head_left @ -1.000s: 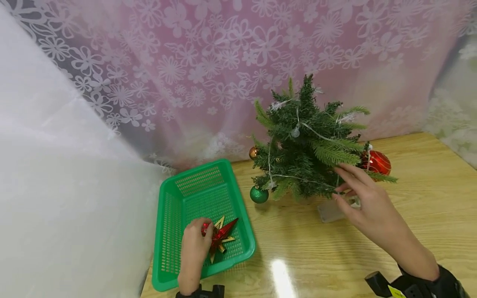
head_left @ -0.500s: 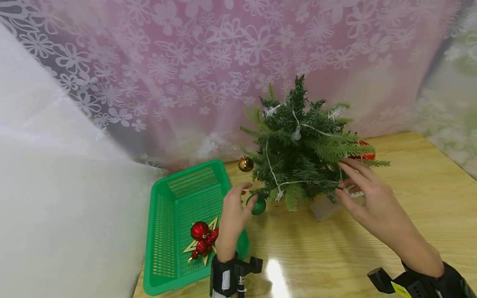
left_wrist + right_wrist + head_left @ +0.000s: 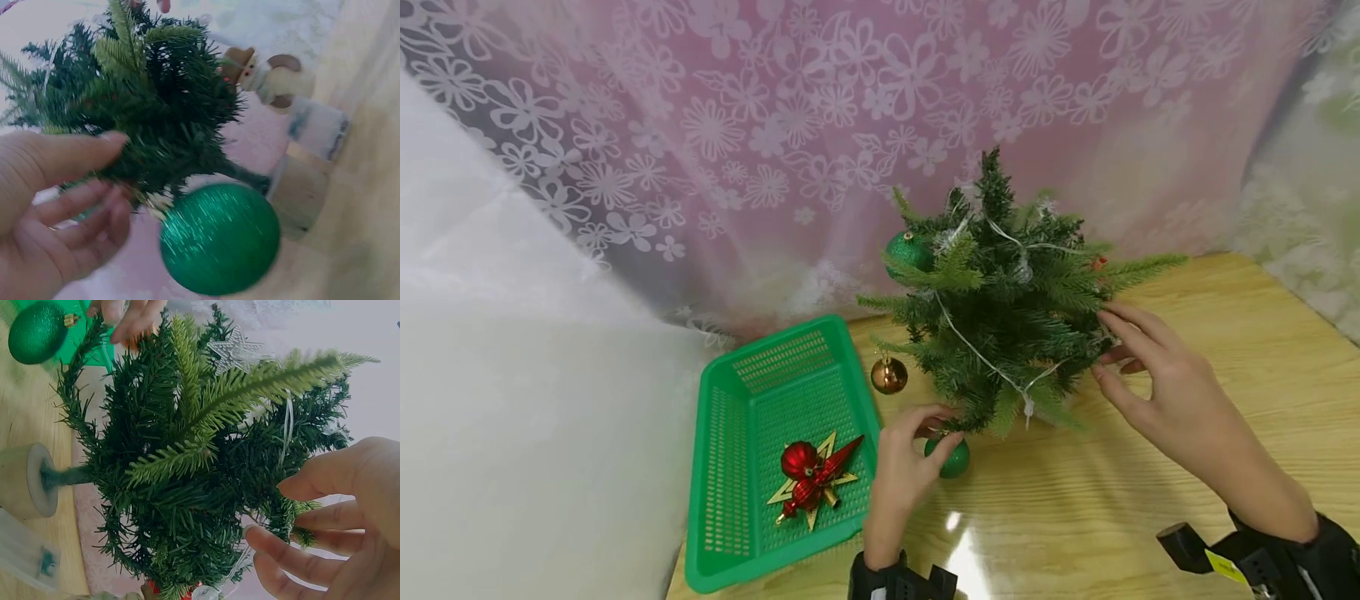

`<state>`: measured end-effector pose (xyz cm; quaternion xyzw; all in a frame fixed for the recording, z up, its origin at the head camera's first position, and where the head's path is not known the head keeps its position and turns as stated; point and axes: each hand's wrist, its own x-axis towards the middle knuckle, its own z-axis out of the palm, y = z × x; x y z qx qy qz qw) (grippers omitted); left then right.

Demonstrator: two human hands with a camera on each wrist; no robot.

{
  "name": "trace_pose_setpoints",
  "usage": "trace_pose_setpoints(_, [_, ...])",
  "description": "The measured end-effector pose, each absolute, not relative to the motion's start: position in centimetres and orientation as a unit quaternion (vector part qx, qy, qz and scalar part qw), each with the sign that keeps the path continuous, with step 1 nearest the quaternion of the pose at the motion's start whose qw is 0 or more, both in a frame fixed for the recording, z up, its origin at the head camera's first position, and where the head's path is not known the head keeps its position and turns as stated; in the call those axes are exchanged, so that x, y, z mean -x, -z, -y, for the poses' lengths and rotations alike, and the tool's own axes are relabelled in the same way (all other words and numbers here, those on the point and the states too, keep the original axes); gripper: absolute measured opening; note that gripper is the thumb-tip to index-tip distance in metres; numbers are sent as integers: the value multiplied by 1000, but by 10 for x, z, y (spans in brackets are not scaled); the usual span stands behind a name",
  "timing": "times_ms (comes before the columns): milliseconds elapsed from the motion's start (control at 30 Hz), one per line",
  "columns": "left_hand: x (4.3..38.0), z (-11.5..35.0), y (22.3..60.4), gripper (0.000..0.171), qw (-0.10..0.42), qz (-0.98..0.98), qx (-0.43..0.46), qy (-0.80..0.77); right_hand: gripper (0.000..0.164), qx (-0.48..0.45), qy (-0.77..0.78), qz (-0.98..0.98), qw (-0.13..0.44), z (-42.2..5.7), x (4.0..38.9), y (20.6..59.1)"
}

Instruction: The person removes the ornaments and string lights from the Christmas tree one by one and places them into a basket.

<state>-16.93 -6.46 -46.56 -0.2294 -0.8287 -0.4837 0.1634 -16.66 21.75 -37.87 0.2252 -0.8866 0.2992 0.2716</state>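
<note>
A small artificial Christmas tree [image 3: 1022, 308] stands on the table. My left hand [image 3: 906, 462] is at a low front branch, which its thumb and fingers pinch near the tip. Right by those fingers hangs a glittery green ball ornament [image 3: 219, 240]. On the tree's right side my right hand [image 3: 1165, 375] touches the foliage; in the right wrist view its thumb and fingers are apart, loosely bent beside a thin clear light wire [image 3: 289, 425]. A second green ball [image 3: 908, 257] hangs at upper left, and a copper ball [image 3: 889, 375] below it. Part of the tree's far side is hidden.
Left of the tree stands a green plastic basket [image 3: 718, 467] holding a red-and-gold star topper [image 3: 835, 467] and red ornaments [image 3: 800, 460]. A round wooden base [image 3: 28, 481] carries the trunk, with a clear battery box [image 3: 317, 128] close by. Patterned curtains hang behind.
My left hand has left the basket and reached the tree's front branch. The tree has turned: its front has swung right, the red ball backward, and another green ball has appeared at upper left.
</note>
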Motion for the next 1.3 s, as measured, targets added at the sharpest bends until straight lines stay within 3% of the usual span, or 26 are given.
trace_pose_setpoints(333, [158,59,490,10,217,791,261,508,68,-223,-292,891,266,-220,168,375])
trace_pose_setpoints(500, [155,60,486,10,223,811,262,473,67,-220,-293,893,262,-219,169,376])
trace_pose_setpoints(700, [153,63,477,6,266,814,272,439,67,-212,-293,897,255,-218,169,375])
trace_pose_setpoints(1100, [154,65,469,7,346,760,293,465,64,-202,-292,905,235,-220,169,374])
trace_pose_setpoints(1300, [152,66,469,9,370,733,253,512,64,-205,-286,904,241,-219,168,374])
